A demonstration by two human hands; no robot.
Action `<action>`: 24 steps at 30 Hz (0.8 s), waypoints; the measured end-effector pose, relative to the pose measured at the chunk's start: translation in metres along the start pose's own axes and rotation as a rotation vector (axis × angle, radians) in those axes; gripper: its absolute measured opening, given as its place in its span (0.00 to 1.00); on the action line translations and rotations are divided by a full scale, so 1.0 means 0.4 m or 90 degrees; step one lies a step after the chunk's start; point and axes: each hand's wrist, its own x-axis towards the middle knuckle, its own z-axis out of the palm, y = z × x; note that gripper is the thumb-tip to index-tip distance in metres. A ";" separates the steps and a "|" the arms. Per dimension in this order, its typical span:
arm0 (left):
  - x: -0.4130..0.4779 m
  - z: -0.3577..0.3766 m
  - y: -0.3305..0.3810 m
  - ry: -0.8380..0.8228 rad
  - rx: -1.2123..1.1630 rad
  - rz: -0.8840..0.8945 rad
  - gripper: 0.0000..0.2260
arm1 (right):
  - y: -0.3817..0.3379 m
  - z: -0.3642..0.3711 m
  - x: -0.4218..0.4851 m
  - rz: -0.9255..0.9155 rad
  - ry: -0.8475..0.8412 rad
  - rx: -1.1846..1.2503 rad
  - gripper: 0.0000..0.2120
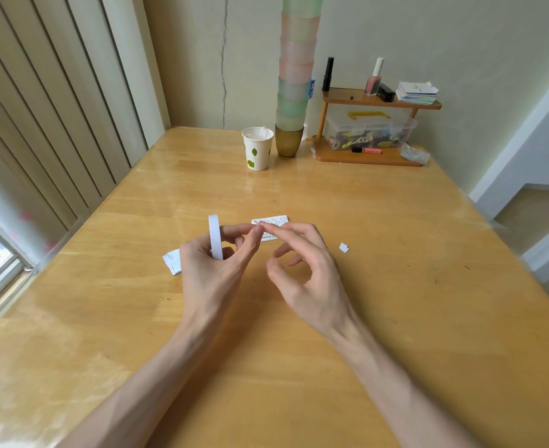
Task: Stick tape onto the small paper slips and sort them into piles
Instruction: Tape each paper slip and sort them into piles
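Tape roll [215,237] upright in left hand [208,270], well apart from table [379,302] edges.

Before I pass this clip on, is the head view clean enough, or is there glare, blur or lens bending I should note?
Head view: daylight from the left washes out the near-left corner of the table; sheen on the wood by the paper cup; the wide lens bows the table edges; the tape roll is sharp, shadows soft; the text on the printed slip is too small to read.

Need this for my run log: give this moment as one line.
left hand grips tape roll | right hand index touches left fingertip | printed slip behind hands | paper pile left | scrap right
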 end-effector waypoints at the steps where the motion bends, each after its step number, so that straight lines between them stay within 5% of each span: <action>1: 0.002 0.000 -0.002 0.004 0.000 -0.007 0.05 | 0.002 -0.001 0.001 -0.007 0.003 -0.013 0.24; 24: 0.020 -0.002 -0.014 -0.059 -0.099 -0.146 0.06 | 0.012 -0.015 0.011 -0.059 0.031 -0.071 0.21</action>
